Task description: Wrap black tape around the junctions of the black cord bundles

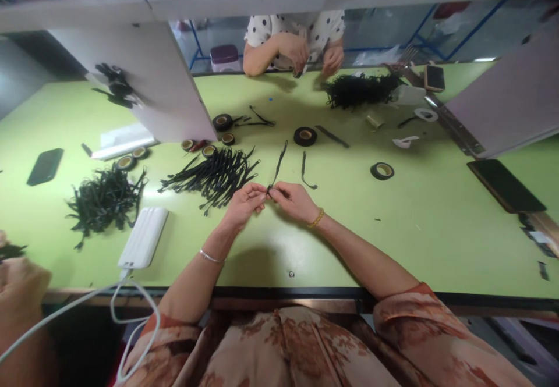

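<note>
My left hand [247, 202] and my right hand [290, 199] meet over the green table, both closed in a pinch on one short black cable [278, 166]. Its far end, with a small loop, points away from me; the near end is partly hidden between my fingertips. Just beyond my right hand lies a second black cable [304, 169], bent at its near end. A pile of similar black cables [213, 174] spreads beside my left hand. Farther off is a roll of black tape [305, 136].
A white power bank [143, 237] with a white cord sits at the left, near another cable pile [105, 201]. A tape roll [382, 170] and a dark phone [506, 185] are to the right. Across the table, a co-worker's hands [297, 52] work by a black heap [360, 89]. White panels flank the table.
</note>
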A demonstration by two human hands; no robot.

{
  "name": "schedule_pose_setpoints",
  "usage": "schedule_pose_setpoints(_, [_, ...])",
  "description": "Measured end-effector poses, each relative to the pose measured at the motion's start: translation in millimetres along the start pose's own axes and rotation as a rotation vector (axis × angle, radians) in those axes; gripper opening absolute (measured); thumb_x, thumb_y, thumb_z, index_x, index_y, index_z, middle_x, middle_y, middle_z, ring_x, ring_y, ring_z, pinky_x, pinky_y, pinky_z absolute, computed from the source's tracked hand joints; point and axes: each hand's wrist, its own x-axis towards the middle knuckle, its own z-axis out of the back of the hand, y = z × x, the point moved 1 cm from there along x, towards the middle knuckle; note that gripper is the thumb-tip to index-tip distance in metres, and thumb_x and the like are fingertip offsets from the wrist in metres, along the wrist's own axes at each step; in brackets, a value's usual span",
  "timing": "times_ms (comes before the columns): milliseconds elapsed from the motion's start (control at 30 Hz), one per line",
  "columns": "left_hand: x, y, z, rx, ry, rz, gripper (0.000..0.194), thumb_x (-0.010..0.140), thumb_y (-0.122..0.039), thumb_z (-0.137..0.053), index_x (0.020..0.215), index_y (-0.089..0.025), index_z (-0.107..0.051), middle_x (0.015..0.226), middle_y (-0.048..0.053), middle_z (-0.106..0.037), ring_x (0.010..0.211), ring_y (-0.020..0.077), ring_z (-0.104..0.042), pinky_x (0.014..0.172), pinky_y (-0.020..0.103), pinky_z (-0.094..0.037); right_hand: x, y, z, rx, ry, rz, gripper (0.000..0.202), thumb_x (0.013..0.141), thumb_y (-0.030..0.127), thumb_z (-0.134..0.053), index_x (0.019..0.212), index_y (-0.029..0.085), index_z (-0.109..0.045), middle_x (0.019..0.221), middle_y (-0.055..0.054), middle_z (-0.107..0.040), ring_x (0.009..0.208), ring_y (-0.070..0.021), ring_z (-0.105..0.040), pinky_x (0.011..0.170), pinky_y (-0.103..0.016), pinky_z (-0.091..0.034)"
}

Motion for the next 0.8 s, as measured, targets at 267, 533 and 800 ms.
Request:
schedule_pose_setpoints(267, [-2, 4, -3.2, 0.170, -0.002, -0.163, 0.033, 0.072, -0.030, -0.073, 0.094, -0.019, -0.052, 0.079, -0.001, -0.065, 0.056, 0.0068, -0.057, 0.051, 0.019, -0.045, 0, -1, -5, 0.074, -0.073, -0.038, 0.032, 0.088, 0.036, -0.052, 0.063, 0.017, -0.058, 0.057, 0.002, -0.052, 0.054, -0.0104, -0.042, 0.055, -0.025, -0.031])
schedule_pose_setpoints(533, [-5, 8, -6.2, 0.483, -0.093, -0.361, 0.026, 0.082, -0.027, -0.061, 0.104, -0.017, -0.069, 0.090, 0.005, -0.073, 0.070, 0.0121, -0.063, 0.069, 0.026, -0.053, -3, 0, -8, 0.099, -0.141, -0.033, 0.031, 0.088, 0.034, -0.051, 0.063, 0.017, -0.057, 0.057, 0.003, -0.051, 0.055, -0.0111, -0.043, 0.056, -0.024, -0.032])
schedule_pose_setpoints(800, [2, 17, -2.4, 0.248, -0.164, -0.261, 0.022, 0.077, -0.032, -0.069, 0.091, -0.015, -0.070, 0.080, 0.003, -0.070, 0.070, 0.0122, -0.061, 0.069, 0.025, -0.050, -5, 2, -12, -0.082, -0.112, 0.036, 0.027, 0.093, 0.029, -0.046, 0.073, 0.017, -0.059, 0.063, 0.000, -0.055, 0.057, -0.0127, -0.044, 0.058, -0.026, -0.032])
